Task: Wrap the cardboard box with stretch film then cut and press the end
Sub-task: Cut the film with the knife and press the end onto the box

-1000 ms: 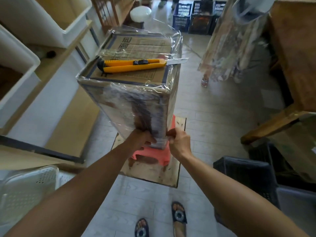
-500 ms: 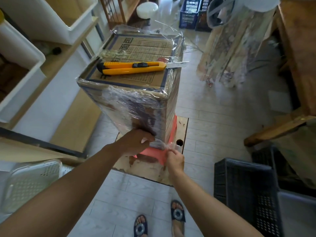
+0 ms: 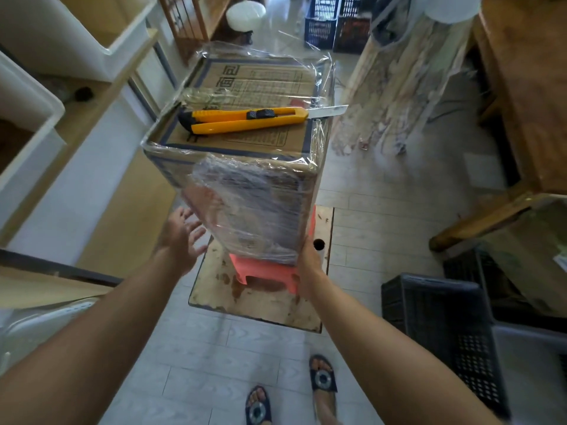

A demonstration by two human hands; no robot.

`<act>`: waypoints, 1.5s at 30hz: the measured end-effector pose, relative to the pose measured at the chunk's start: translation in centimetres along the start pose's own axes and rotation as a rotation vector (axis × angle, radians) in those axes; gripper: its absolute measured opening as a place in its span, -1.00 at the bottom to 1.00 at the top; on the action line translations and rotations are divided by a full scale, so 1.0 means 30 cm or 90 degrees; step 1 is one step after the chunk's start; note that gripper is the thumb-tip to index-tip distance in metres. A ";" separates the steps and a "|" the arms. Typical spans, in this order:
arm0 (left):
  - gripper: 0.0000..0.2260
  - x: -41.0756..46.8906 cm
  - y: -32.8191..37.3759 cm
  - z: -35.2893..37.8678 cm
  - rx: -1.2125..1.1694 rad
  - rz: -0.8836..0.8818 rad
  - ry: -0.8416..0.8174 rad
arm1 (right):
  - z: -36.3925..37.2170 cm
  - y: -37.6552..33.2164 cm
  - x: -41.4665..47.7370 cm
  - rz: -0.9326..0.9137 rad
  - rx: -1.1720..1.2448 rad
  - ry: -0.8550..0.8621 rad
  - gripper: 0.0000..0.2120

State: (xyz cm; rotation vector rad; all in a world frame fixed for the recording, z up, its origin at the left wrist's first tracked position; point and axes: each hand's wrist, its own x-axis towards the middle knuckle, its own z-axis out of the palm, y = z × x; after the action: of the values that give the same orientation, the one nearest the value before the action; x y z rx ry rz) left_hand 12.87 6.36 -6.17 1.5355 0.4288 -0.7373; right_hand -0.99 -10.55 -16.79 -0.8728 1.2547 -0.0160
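Note:
A tall cardboard box [image 3: 245, 142] stands on a red plastic stool [image 3: 260, 268], with clear stretch film [image 3: 245, 207] around its sides. On its top lies a yellow utility knife [image 3: 245, 119], its blade sticking out past the right edge. My left hand [image 3: 181, 237] hovers just off the box's lower left edge, fingers spread, holding nothing. At the box's lower right corner my right hand [image 3: 310, 259] is closed around the stretch film roll [image 3: 319, 245]; only the roll's dark core end shows above my fingers.
The stool sits on a stained wooden board [image 3: 260, 302] on the tiled floor. White bins on wooden shelves [image 3: 46, 87] stand to the left. Black crates [image 3: 445, 326] are at the right, beside a wooden table [image 3: 527, 102]. My sandalled feet [image 3: 291, 394] are below.
My left hand has come off the box's front face, moved left and opened. My right hand has shifted with the roll to the box's lower right corner.

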 end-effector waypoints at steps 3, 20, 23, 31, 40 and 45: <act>-0.72 -0.010 -0.005 0.064 0.026 0.075 -0.027 | 0.019 -0.033 0.037 0.048 0.075 -0.040 -0.26; -0.61 -0.006 -0.005 0.044 -0.025 0.084 -0.150 | -0.003 -0.114 -0.058 -0.016 0.133 -0.230 -0.23; -0.56 0.004 -0.011 0.032 -0.033 0.067 -0.134 | -0.015 -0.125 -0.080 -0.026 0.167 -0.255 -0.22; -0.49 0.013 -0.010 0.022 -0.012 0.035 -0.147 | 0.005 -0.125 -0.143 -0.073 0.179 -0.226 -0.14; -0.48 0.009 -0.011 0.019 0.009 0.023 -0.166 | -0.004 -0.139 -0.190 -0.055 0.129 -0.207 -0.19; -0.41 -0.066 -0.015 0.016 0.034 0.020 -0.199 | -0.038 -0.164 -0.285 -0.095 0.041 -0.181 -0.25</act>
State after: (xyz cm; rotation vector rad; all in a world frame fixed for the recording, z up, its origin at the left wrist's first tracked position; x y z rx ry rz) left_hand 11.04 6.25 -5.16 1.4416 0.1530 -0.9523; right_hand -2.82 -10.65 -7.03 -0.8777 0.9185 -0.0486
